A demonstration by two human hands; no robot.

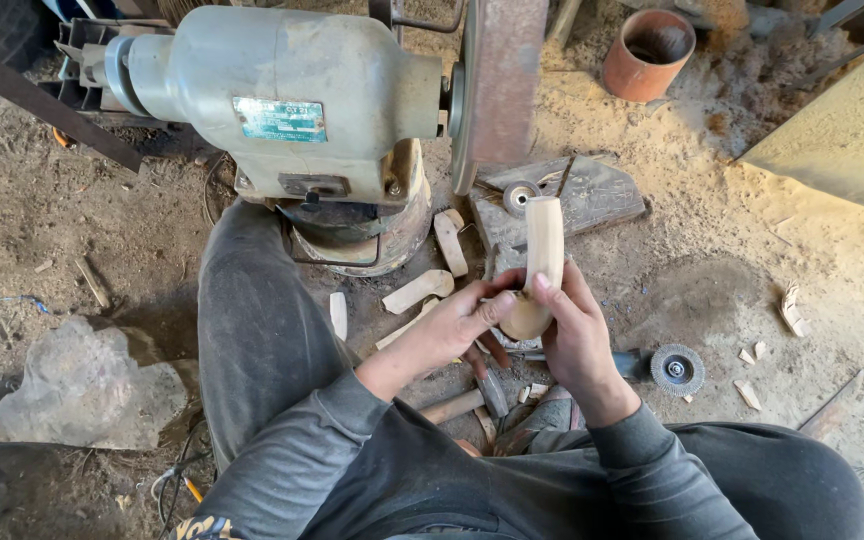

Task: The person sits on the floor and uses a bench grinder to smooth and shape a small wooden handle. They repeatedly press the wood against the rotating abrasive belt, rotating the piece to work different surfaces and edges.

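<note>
Wood piece (540, 262), pale and curved, sits at the centre of the view, held upright in both hands just below the grinding wheel (497, 85). Its rounded lower end rests in the palms; its squared upper end points to 12 o'clock, close under the wheel's rim but apart from it.

Left hand (462, 325) comes in from 8 o'clock, fingers curled and thumb pressed on the lower bulge, closed around the wood. Right hand (574, 335) comes from 5 o'clock, fingers wrapped over the right side, also closed on it.

Grinder motor (272, 100), a grey housing, stands at 11 o'clock from the hands, with the wheel on its right shaft end. Offcuts (417, 290) lie on the ground at 9 o'clock from the hands. A hammer (472, 400) lies at 6 o'clock, between the knees. An abrasive disc (677, 368) lies at 3 o'clock, a clay pot (649, 52) at 1 o'clock, far off, and a stone (87, 385) at 8 o'clock.

Judging by the grip, the step looks like a pause to check or turn the blank between passes at the wheel. A next pass would call for a firm two-handed hold, fingertips kept back from the rim, and the wood fed in lightly.
</note>
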